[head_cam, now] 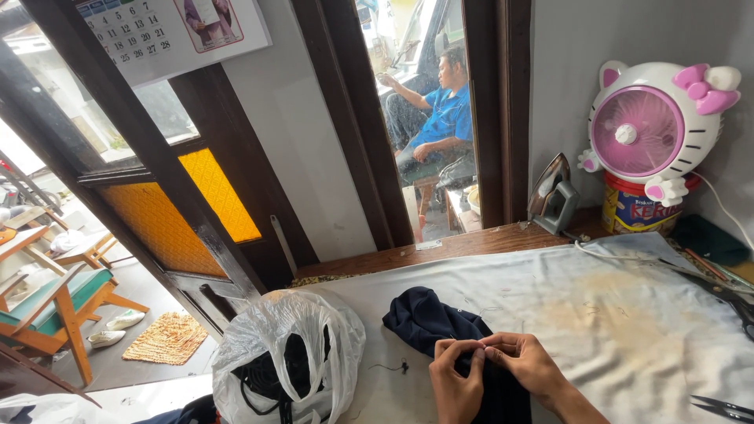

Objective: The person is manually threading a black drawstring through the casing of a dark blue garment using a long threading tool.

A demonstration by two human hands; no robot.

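Navy cloth (428, 320) under both hands, left hand (455, 383), right hand (525, 361), fingertip grip

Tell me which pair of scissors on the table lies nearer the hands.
The scissors at the bottom right corner, with bare metal blades pointing left toward the right hand. The other, dark scissors lie farther up along the cloth's right edge.

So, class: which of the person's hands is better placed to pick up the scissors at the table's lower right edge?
Probably the right hand: it lies nearer the scissors. The left hand sits farther away, both pinching the dark navy garment.
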